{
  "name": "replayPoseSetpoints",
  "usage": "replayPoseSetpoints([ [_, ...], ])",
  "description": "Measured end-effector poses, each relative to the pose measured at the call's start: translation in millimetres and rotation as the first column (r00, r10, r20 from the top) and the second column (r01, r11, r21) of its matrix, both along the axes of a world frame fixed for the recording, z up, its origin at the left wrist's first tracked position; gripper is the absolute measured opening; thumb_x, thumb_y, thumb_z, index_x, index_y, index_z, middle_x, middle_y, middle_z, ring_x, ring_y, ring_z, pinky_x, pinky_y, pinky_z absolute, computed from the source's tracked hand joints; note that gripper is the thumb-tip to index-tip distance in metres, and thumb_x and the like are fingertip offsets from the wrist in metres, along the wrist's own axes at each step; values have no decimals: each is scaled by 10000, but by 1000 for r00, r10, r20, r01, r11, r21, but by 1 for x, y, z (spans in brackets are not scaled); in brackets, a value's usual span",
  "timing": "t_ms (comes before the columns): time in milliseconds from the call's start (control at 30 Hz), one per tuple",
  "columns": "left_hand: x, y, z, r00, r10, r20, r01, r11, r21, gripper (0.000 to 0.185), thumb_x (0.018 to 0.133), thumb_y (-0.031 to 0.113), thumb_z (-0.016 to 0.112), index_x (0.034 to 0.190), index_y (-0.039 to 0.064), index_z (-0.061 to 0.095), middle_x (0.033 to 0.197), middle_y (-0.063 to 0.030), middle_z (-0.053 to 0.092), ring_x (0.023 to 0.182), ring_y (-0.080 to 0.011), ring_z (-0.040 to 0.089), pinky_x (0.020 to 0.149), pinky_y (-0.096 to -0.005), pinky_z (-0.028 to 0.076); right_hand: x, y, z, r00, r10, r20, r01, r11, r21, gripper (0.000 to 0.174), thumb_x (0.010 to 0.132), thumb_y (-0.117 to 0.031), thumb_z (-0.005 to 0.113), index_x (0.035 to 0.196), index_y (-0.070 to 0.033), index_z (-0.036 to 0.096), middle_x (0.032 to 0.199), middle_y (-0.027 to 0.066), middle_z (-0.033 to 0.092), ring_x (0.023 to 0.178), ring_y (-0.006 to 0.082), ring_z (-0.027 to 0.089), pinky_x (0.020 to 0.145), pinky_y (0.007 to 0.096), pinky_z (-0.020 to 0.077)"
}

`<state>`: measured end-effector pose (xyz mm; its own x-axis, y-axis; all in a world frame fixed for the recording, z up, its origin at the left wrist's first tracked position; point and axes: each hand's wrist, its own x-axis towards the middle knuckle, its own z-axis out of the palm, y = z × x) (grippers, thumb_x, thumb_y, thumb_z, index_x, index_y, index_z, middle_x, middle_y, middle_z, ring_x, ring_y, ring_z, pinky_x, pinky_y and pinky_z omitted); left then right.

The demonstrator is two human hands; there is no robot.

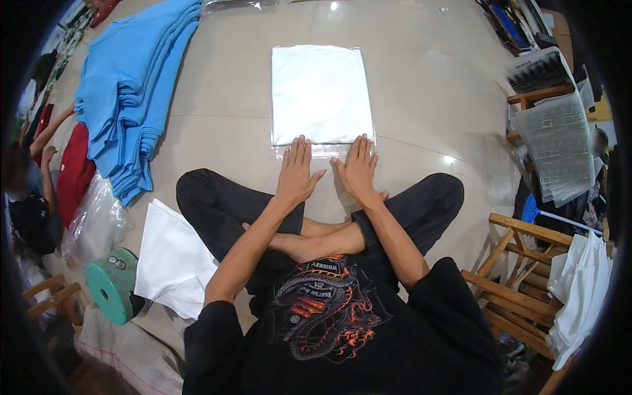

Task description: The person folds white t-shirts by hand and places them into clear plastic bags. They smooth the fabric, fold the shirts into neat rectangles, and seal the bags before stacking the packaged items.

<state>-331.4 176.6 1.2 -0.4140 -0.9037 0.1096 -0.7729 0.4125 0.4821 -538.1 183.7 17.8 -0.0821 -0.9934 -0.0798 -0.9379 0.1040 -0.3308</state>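
A folded white garment (320, 94) in a clear plastic bag lies flat on the tiled floor (217, 143) in front of my crossed legs. The bag's transparent flap (323, 150) runs along the edge nearest me. My left hand (298, 170) lies flat with its fingertips on the near edge of the package, left of its middle. On the right side of the same edge rest the fingertips of my right hand (358, 168). Both palms face down, and neither hand grips anything.
A stack of blue garments (138, 84) lies to the left, near a seated person (32, 197). White cloth (173, 261) and a green round stool (111, 286) are beside my left knee. At right stand wooden racks (523, 276) with white cloth (582, 291) and printed sheets (555, 138).
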Motion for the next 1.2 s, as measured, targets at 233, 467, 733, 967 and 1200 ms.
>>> replayPoseSetpoints([
  [233, -5, -2, -3, 957, 201, 209, -206, 978, 5, 1160, 963, 734, 558, 1615, -156, 198, 1714, -342, 152, 1618, -445, 127, 1303, -552, 156, -20, 1, -6, 982, 97, -159, -88, 994, 64, 1193, 961, -782, 505, 1635, 134, 144, 1727, 335, 116, 1622, 460, 86, 1252, 704, 91],
  [467, 2, 9, 12, 981, 180, 75, -185, 980, 69, 1039, 995, 639, 595, 1593, -146, 270, 1679, -345, 245, 1592, -442, 208, 1288, -549, 205, -20, 1, 10, 995, 84, -53, -86, 996, -21, 854, 1033, -588, 554, 1538, 85, 414, 1653, 317, 317, 1567, 452, 249, 1234, 679, 176],
  [733, 66, -35, 37, 677, 669, -306, -560, 738, 376, 569, 994, 431, 694, 1213, -94, 678, 1116, -294, 728, 1047, -433, 697, 923, -497, 529, -63, -8, 3, 859, -394, 327, 449, 886, -112, 376, 1013, -279, 649, 1246, 15, 654, 1285, 213, 678, 1167, 423, 638, 970, 512, 509],
  [967, 60, -43, 0, 715, 674, -186, -517, 688, 509, 435, 950, 379, 762, 890, -49, 709, 727, -175, 674, 712, -306, 644, 720, -448, 519, -80, -44, 0, 784, -434, 444, 433, 895, 109, 234, 1016, -145, 623, 1171, 27, 591, 920, 170, 726, 873, 337, 725, 788, 461, 599],
  [1200, 75, -44, -21, 530, 762, -372, -377, 605, 701, 340, 936, 271, 795, 852, -44, 698, 672, -47, 603, 637, -142, 503, 607, -357, 438, -75, -49, -8, 310, -459, 833, 465, 837, 288, 198, 1032, -18, 554, 1214, 42, 502, 867, 169, 690, 662, 219, 703, 577, 354, 629],
])
